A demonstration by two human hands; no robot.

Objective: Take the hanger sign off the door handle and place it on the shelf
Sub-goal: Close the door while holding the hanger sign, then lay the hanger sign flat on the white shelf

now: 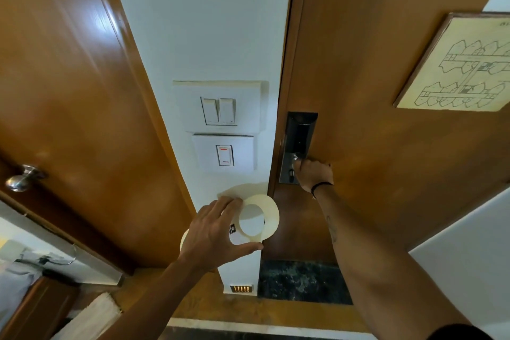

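1. A flat, cream card hanger sign (265, 215), with a round cut-out loop, is pinched between thumb and fingers of the left hand (215, 232), off the handle, before the white wall strip (198, 36).
2. The metal door handle (294, 159) on its dark lock plate (299, 135) is apparently gripped by the right hand (316, 174); the fingers are hidden.
3. The glossy wooden door (386, 36) lies beyond.

The left hand (220, 232) pinches a cream hanger sign (271, 217) by its edge, thumb below and fingers above, its round hole facing the white wall (198, 22). At two o'clock from it, the right hand (314, 172) grips the door handle (294, 158) on the brown door (386, 50). Light switches (219, 110) sit at twelve o'clock above the sign.
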